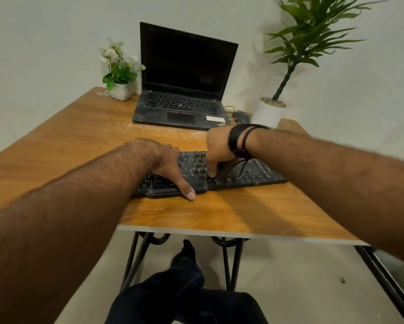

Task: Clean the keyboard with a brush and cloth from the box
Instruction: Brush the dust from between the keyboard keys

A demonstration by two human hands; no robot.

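A black keyboard (pixel 254 174) lies across the wooden table (pixel 79 141) near its front edge. My left hand (pixel 166 164) lies over the keyboard's left part. Its fingers bend down over the far edge and its thumb reaches the front edge, holding the keyboard. My right hand (pixel 219 146) hangs over the middle of the keyboard with its fingers curled down round a dark brush (pixel 224 170). The blurred brush touches the keys. No box or cloth is in view.
An open black laptop (pixel 184 90) stands at the back of the table, with a mouse (pixel 242 116) to its right. A small flower pot (pixel 120 90) sits back left, and a tall plant in a white pot (pixel 267 113) back right. My legs are under the table.
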